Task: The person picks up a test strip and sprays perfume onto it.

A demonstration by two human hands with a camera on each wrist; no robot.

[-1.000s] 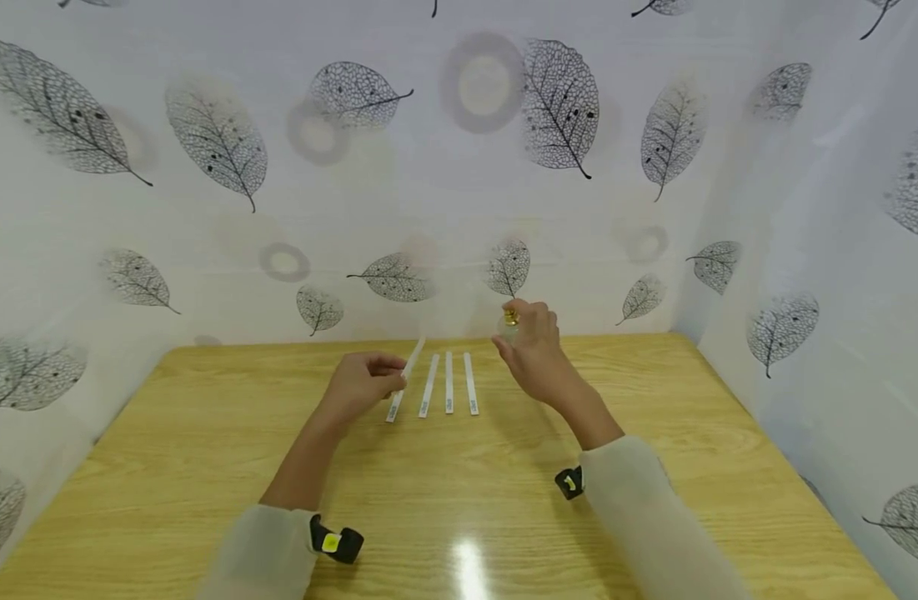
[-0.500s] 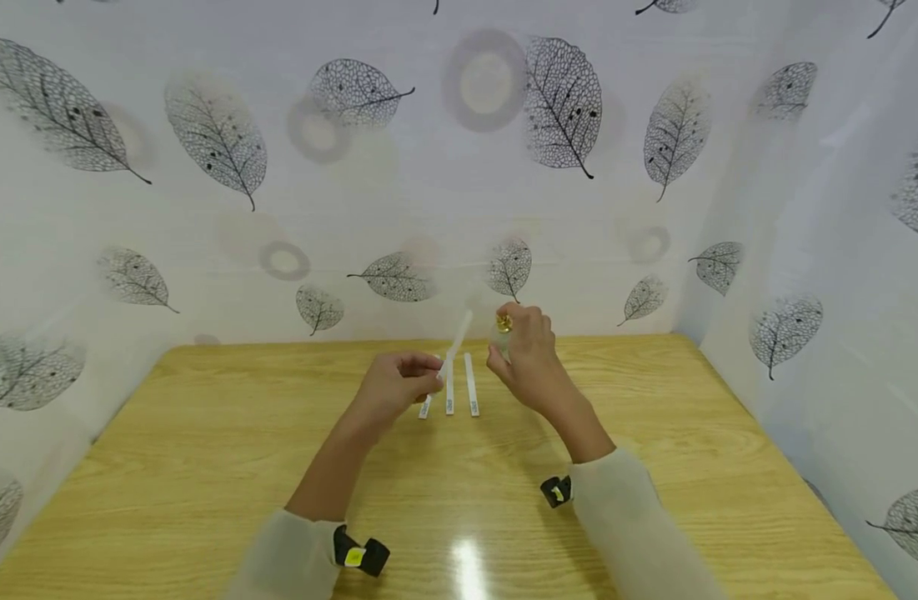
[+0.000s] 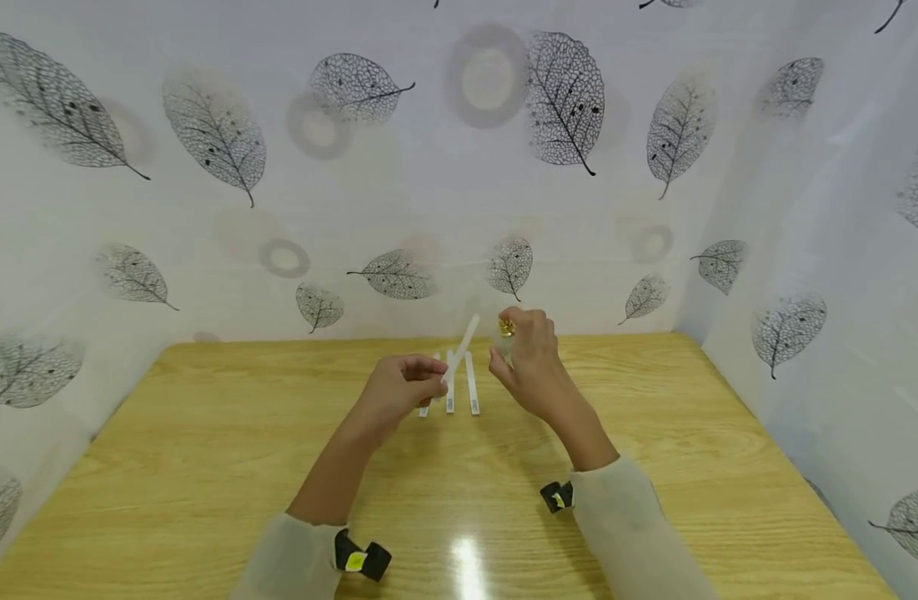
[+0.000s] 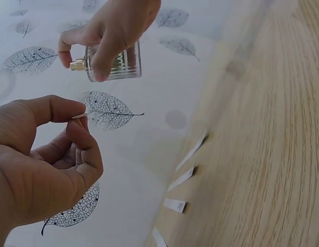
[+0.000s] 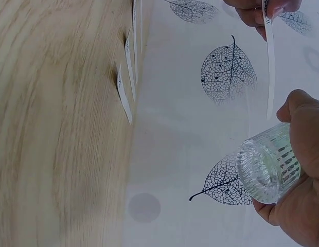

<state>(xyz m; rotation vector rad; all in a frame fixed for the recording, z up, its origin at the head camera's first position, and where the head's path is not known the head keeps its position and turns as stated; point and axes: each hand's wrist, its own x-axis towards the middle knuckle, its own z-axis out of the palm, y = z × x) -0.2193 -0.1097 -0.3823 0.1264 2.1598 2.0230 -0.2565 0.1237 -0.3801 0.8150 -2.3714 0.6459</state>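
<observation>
My left hand (image 3: pixel 398 387) pinches a white paper test strip (image 3: pixel 466 335) between thumb and forefinger, tilted with its free end up and to the right. My right hand (image 3: pixel 535 367) grips a clear ribbed glass perfume bottle (image 4: pixel 133 63) with a gold spray top (image 4: pixel 77 65). The forefinger touches that top, which faces the strip with a small gap between. In the right wrist view the bottle's thick base (image 5: pixel 260 172) shows, while the spray top is hidden behind the hand. More white paper strips (image 3: pixel 473 385) lie side by side on the table beneath, partly covered by the left hand.
The wood-grain table (image 3: pixel 226 467) ends at a pale curtain (image 3: pixel 428 192) printed with leaves, which hangs close behind the hands and along both sides. Black camera mounts (image 3: pixel 363 557) sit at both wrists.
My left hand has carried its strip right and up from beside the other strips to just left of the bottle. Since half a second ago both hands have barely moved.
</observation>
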